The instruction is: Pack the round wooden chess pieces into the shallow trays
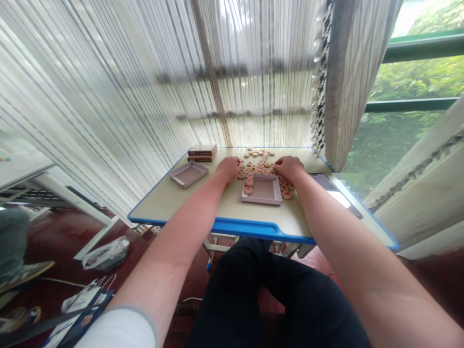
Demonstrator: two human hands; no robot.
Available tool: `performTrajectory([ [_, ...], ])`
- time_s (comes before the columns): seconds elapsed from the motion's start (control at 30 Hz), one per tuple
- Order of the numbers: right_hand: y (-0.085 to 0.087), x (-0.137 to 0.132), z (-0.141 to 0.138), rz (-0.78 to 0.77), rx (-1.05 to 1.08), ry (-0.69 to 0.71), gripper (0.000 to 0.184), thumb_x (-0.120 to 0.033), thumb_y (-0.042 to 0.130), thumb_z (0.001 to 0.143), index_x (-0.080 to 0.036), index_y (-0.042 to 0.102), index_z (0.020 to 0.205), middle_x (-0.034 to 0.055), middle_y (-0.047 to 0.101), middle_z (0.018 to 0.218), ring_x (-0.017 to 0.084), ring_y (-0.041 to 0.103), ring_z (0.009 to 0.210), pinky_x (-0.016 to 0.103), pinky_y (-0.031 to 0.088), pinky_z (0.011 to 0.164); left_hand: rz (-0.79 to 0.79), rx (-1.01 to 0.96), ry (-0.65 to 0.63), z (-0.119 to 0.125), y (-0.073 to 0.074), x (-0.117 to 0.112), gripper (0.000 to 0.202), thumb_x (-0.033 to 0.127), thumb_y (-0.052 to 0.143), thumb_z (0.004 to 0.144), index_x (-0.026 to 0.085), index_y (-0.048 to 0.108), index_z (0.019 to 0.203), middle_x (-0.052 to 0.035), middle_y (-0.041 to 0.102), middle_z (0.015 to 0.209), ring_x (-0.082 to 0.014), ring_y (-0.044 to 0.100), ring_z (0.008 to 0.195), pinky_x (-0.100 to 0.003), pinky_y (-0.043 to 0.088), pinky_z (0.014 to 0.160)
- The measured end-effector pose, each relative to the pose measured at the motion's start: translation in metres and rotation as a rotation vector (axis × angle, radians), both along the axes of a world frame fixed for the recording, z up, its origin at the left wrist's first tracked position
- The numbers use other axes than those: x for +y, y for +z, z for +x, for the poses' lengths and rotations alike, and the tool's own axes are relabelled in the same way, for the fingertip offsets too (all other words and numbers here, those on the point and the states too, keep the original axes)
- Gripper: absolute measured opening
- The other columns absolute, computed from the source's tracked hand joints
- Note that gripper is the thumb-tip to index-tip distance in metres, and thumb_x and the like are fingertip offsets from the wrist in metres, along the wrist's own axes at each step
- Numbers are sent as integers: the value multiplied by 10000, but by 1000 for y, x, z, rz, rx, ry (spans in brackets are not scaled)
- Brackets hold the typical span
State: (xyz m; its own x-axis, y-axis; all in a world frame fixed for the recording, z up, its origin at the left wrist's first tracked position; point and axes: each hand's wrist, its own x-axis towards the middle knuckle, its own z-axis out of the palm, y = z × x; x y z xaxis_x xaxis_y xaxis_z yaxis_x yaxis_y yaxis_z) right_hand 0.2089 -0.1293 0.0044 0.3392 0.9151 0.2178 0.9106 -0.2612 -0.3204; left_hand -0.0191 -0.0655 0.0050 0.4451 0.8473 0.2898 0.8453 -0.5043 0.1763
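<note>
Round wooden Chinese chess pieces [259,168] lie in a loose heap on the pale desk, several showing red characters. Just in front of the heap is a shallow open cardboard box [261,199]; a column of pieces [249,182] lies along its left side. My left hand [228,168] is at the heap's left edge, its fingers curled and pinched on a Chinese chess piece. At the right edge, my right hand [289,167] has its thumb and fingers closed on another piece. The fingers partly hide both pieces.
Another shallow cardboard tray [189,175] lies at the desk's left, near stacked brown boxes [202,152]. A dark-edged tablet-like object [333,193] sits beneath my right forearm. The desk has a blue rim [246,227]. String curtains hang behind it. A person's leg [14,241] shows at far left.
</note>
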Motion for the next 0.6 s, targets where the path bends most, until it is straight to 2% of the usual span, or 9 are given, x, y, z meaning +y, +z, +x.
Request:
performTrajectory([
  [0.2, -3, 4, -1, 103, 51, 50, 342, -247, 567, 713, -201, 659, 1038, 40, 679, 955, 203, 579, 906, 330, 435, 860, 26, -11, -46, -1, -2, -1, 347, 121, 430, 759, 179, 641, 1029, -78, 643, 1064, -177, 575, 997, -272, 436, 884],
  [0.37, -4, 6, -2, 94, 40, 104, 273, -196, 548, 714, -211, 699, 941, 39, 685, 926, 193, 586, 909, 294, 433, 852, 25, -1, -61, 0, -2, -1, 360, 109, 446, 745, 177, 640, 1040, -76, 643, 1064, -184, 576, 994, -278, 438, 887],
  [0.5, -2, 5, 4, 130, 43, 26, 351, -147, 531, 699, -179, 674, 1017, 63, 676, 991, 198, 592, 932, 277, 444, 825, 25, -1, -58, 0, -2, 0, 383, 87, 454, 729, 185, 635, 1052, -64, 640, 1080, -177, 573, 997, -269, 436, 893],
  [0.6, 4, 3, 9, 19, 39, -59, 325, -148, 550, 680, -160, 693, 972, 95, 681, 976, 223, 606, 921, 290, 457, 795, 34, 7, -68, 0, -3, 2, 368, 97, 442, 741, 182, 641, 1039, -68, 643, 1074, -180, 577, 987, -272, 444, 880],
])
